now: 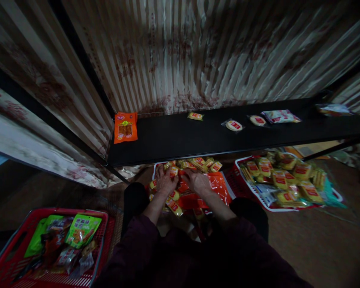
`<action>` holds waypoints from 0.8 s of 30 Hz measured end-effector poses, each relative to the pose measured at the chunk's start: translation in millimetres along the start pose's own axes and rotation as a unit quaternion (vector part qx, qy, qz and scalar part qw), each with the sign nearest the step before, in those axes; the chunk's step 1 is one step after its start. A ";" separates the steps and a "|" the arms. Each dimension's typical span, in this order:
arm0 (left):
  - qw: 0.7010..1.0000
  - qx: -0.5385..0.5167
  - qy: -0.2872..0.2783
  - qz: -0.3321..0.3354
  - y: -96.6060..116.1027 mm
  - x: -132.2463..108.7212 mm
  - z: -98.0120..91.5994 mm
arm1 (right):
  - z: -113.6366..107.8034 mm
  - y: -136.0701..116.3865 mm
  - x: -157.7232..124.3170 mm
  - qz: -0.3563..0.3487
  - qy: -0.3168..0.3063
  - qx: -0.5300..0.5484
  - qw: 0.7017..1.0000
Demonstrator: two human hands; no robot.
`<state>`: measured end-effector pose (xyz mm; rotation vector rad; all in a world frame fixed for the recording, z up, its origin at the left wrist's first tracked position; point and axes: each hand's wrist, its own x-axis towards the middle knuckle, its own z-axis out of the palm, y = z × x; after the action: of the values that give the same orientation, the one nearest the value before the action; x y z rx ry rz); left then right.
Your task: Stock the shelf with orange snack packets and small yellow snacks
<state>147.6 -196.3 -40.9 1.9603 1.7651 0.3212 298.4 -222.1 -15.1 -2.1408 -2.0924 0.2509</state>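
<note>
My left hand (166,183) reaches into a basket between my knees, its fingers curled around a small yellow snack packet (174,171). Close beside it, my right hand (198,183) has its fingers bent onto an orange-red snack bag (220,186); the fingertips are partly hidden. More small yellow packets (174,207) lie around and under both hands. Of the basket itself, mostly the white rim (155,170) shows.
Ahead runs a black shelf (168,138) carrying an orange snack bag (125,128), a small yellow packet (195,116), round wrapped snacks (234,125) and a white bag (281,116). A basket (235,176) of yellow packets stands right; a red basket (103,240) of mixed snacks stands left.
</note>
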 end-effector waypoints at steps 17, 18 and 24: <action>0.997 -0.053 0.040 -0.039 -1.4 2.2 5.2 | 20.1 16.3 3.8 0.027 0.074 0.289 0.954; 0.997 -0.055 0.044 -0.039 -2.3 2.3 6.5 | 20.1 18.0 2.9 0.039 0.089 0.311 0.945; 0.998 -0.033 0.046 -0.019 -5.0 -1.7 9.6 | 17.5 31.4 0.7 0.096 0.195 0.393 0.893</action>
<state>147.6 -199.5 -51.4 1.8900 1.8231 0.4568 325.3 -222.4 -39.0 -1.6947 -1.2425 0.5293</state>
